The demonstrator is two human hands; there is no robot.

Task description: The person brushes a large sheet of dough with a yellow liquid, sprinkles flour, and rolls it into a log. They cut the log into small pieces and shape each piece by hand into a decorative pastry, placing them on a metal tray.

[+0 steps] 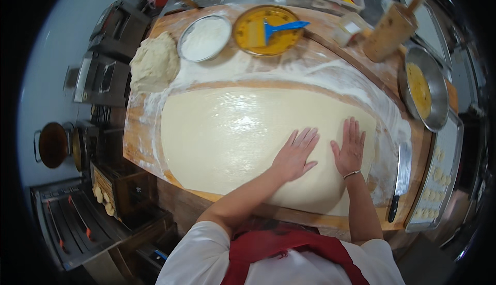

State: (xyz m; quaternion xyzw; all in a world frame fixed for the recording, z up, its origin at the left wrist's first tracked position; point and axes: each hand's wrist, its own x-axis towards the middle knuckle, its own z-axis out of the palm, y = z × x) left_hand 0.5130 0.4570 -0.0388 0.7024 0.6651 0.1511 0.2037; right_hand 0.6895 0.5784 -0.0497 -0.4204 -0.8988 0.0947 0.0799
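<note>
A large, thin sheet of rolled dough (217, 141) with a shiny surface covers the middle of a floured wooden board (143, 137). My left hand (296, 155) lies palm down on the dough right of its centre, fingers spread. Near the dough's right end, my right hand (350, 147) rests flat, fingers pointing away from me and thumb apart. Neither hand holds anything. Beyond the sheet stand a bowl of white flour (205, 39) and a bowl of yellow liquid (242, 19) with a blue-handled brush (285, 26) across it. A dough lump (155, 64) sits at the board's far left corner.
A knife (403, 168) lies on the board's right side. Behind it are a metal bowl of yellow mixture (438, 99), a wooden rolling pin (360, 68) and an upright wooden cylinder (389, 33). A tray (451, 149) with small dough pieces stands beyond the right edge.
</note>
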